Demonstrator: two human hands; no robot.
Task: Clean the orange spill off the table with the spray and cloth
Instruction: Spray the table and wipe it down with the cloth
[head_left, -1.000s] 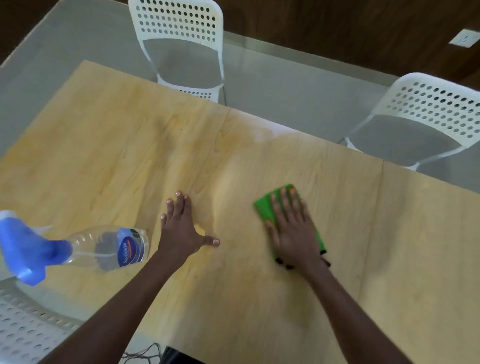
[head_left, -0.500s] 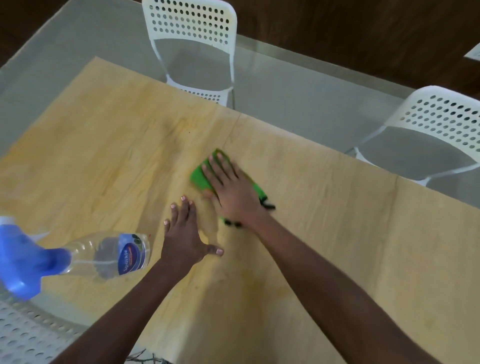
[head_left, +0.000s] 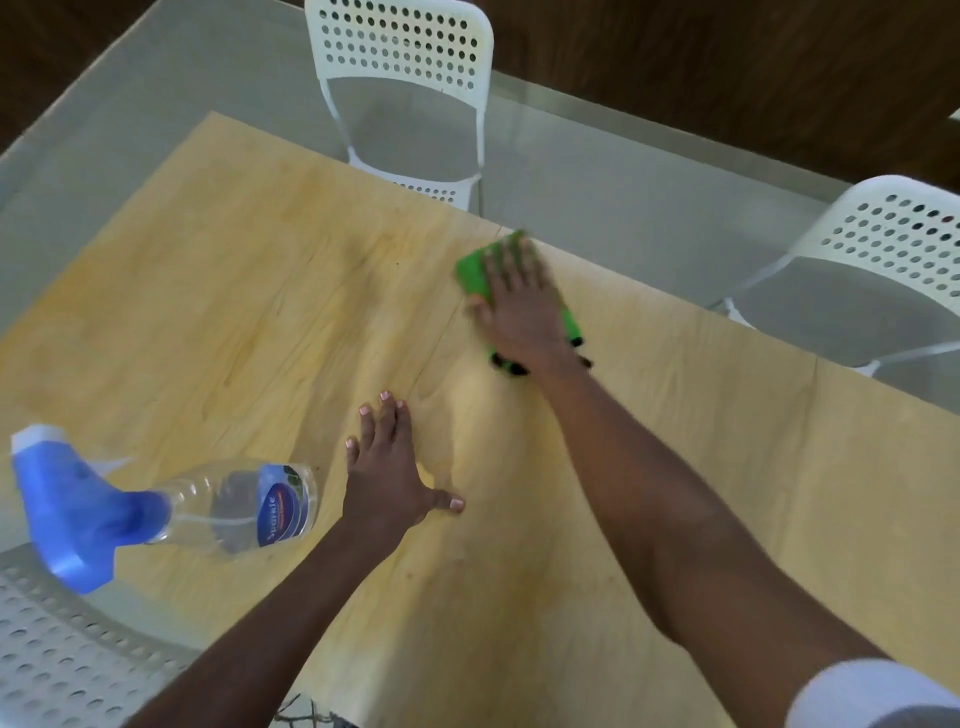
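Note:
My right hand (head_left: 522, 306) lies flat with straight fingers on a green cloth (head_left: 474, 275), pressing it onto the light wooden table (head_left: 727, 467) close to the far edge; hand and cloth are motion-blurred. A faint orange tint (head_left: 311, 218) stains the wood to the left of the cloth. My left hand (head_left: 389, 467) rests flat on the table with fingers spread, holding nothing. A clear spray bottle (head_left: 234, 506) with a blue trigger head (head_left: 67, 509) stands near the table's left front corner, just left of my left hand.
Two white perforated chairs stand beyond the far edge, one (head_left: 405, 93) at the centre and one (head_left: 872, 270) at the right. Part of a third white chair (head_left: 57, 654) shows at the lower left. Grey floor (head_left: 623, 176) surrounds the table.
My right hand has slid the green cloth away from me, from beside my left hand up to the table's far edge. My left hand and the bottle have stayed put.

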